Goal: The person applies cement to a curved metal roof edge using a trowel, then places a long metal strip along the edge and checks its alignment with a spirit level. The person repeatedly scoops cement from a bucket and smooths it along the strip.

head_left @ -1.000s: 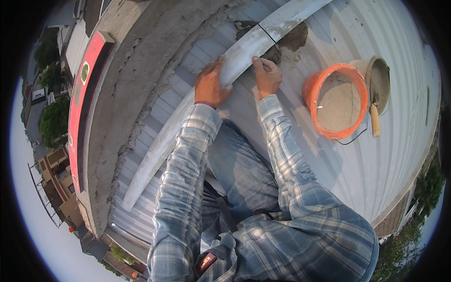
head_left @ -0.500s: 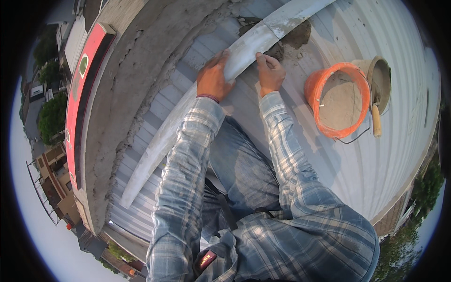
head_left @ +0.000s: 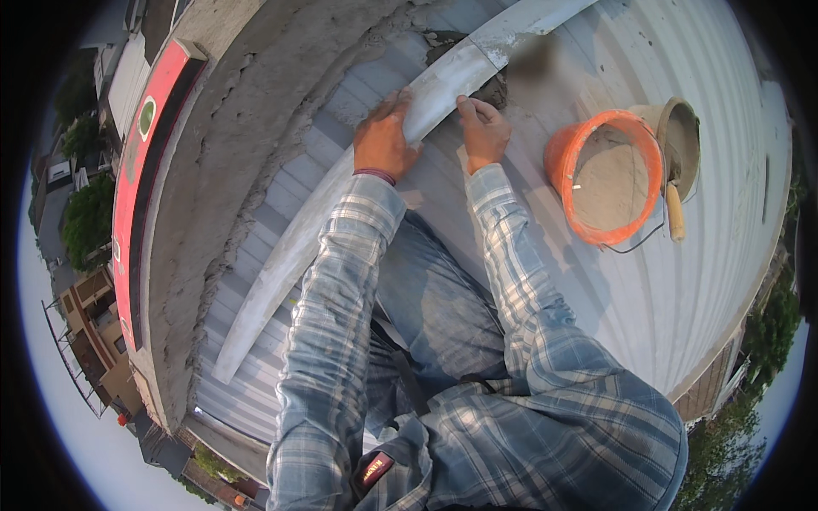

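A long pale grey strip (head_left: 447,85), bent in view like an arc, runs from lower left up past my hands. Its upper end meets another pale strip (head_left: 532,21) at a thin seam. My left hand (head_left: 388,140) is closed over the strip, fingers pointing up along its far side. On the near edge, just below the seam, my right hand (head_left: 484,132) pinches with thumb and forefinger. Dark wet mortar (head_left: 492,90) shows under the strip beside the right fingertips. A blurred brown patch (head_left: 532,64) lies right of the seam.
Ribbed metal sheeting (head_left: 724,281) spreads under everything. On my right stand an orange bucket (head_left: 558,170) of grey-brown powder or mortar and a second bucket (head_left: 694,145) with a wooden-handled tool (head_left: 675,213). A rough cement wall (head_left: 213,162) rises left, with a red spirit level (head_left: 141,187) on it.
The whole view has shifted slightly. Both hands keep their places on the strip. The brown patch beside the seam, sharp before, is now blurred.
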Available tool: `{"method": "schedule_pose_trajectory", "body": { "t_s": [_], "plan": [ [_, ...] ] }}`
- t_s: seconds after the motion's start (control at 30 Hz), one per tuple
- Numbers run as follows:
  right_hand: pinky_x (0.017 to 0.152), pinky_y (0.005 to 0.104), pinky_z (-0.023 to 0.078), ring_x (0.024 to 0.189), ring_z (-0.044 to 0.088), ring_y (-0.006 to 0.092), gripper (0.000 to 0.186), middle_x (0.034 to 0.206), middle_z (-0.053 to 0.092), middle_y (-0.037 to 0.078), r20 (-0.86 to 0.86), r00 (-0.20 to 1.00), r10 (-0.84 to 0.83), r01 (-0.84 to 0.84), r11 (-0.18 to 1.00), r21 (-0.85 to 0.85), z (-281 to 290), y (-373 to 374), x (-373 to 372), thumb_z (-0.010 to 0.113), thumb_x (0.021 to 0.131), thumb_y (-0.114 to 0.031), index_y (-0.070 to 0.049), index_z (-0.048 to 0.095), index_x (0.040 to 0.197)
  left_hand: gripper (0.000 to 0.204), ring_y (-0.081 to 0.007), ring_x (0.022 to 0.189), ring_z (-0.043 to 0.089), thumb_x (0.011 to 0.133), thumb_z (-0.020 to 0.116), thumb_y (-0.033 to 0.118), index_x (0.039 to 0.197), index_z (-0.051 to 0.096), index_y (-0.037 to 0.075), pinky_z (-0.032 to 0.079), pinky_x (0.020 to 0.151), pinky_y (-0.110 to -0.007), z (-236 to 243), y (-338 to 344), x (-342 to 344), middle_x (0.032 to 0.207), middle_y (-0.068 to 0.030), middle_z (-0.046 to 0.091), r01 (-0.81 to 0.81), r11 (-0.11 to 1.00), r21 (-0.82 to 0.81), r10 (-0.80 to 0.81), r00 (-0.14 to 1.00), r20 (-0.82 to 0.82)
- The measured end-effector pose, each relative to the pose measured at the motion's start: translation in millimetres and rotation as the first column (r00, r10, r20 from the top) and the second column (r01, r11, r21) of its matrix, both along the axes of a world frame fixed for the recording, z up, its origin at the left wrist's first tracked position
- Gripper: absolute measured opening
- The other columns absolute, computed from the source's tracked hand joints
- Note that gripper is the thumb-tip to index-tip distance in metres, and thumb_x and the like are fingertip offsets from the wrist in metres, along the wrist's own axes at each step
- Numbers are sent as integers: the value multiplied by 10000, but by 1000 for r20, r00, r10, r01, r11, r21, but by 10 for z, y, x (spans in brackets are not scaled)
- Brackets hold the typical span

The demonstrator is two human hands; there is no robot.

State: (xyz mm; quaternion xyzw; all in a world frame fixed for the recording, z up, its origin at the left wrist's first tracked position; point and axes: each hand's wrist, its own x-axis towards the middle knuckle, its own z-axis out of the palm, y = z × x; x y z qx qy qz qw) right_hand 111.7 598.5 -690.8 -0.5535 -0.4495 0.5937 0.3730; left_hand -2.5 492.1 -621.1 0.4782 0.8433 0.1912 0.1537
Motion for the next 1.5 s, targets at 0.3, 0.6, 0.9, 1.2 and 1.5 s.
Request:
{"method": "schedule_pose_trajectory", "body": {
  "t_s": [0.3, 0.6, 0.9, 1.2, 1.5],
  "plan": [
    [739, 307, 513, 798, 653, 181, 329, 874, 706, 120, -6, 1000, -6, 6, 999, -35, 8, -2, 0, 790, 772, -251, 34, 706, 912, 880, -331, 1318, 470, 689, 830, 192, 1467, 421, 166, 420, 1083, -402, 57, 32, 10, 1490, -138, 433, -9, 995, -97, 6, 999, -32],
    [698, 276, 502, 751, 632, 143, 302, 850, 696, 84, 9, 1000, 9, -9, 999, 33, -122, 2, 22, 775, 802, -244, 17, 694, 931, 904, -322, 1325, 465, 687, 840, 208, 1476, 401, 168, 393, 1106, -391, -6, 37, 1, 1493, -128, 429, 4, 999, -50, -6, 1000, -31],
    [666, 255, 487, 706, 604, 108, 278, 794, 675, 60, 67, 952, 297, -299, 954, 25, 205, -446, 505, 675, 901, -250, 19, 669, 966, 911, -311, 1417, 321, 697, 860, 263, 1474, 389, 193, 271, 1160, -533, 249, -142, 168, 1561, -104, 299, -44, 999, 25, 48, 989, -139],
    [633, 338, 467, 661, 606, 180, 350, 718, 661, 84, 237, 448, 862, -893, 446, 65, 1343, -1429, 999, 643, 899, -358, -18, 676, 821, 499, -355, 1241, 520, 807, 789, 312, 1220, 637, 79, 414, 1050, -466, 673, -2282, 569, 1344, -165, 560, -454, 821, 347, 491, 871, -23],
    [764, 418, 530, 807, 682, 324, 260, 824, 711, 135, 451, 256, 855, -963, 267, 41, 1299, -1913, 654, 606, 863, -302, -58, 695, 883, 733, -340, 1455, 246, 981, 539, 427, 1502, 275, -17, 196, 1184, -393, 446, -3879, 1492, 1558, -233, 272, -690, 724, 13, 625, 664, 411]
  ]
}}
